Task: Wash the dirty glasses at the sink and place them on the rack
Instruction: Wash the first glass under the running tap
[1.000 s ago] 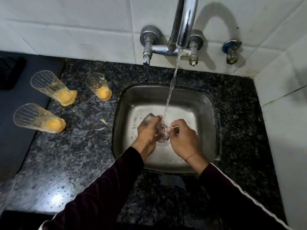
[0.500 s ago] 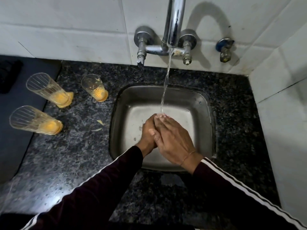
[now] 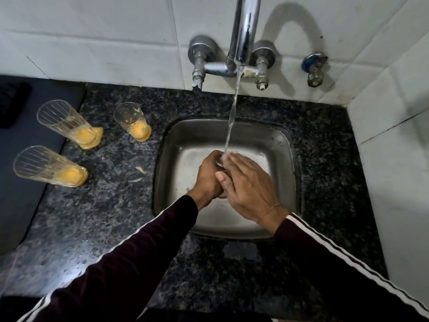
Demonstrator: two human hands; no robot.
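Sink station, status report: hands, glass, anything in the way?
Left hand gripping glass under running water; right hand flat over it. Three dirty glasses waiting on counter. Rack not in view.

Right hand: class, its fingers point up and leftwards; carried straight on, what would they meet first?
Probably the water stream falling on the fingertips of the right hand; beyond it, the sink wall. Depth is uncertain.

White tiled walls, speckled black granite counter — dim light
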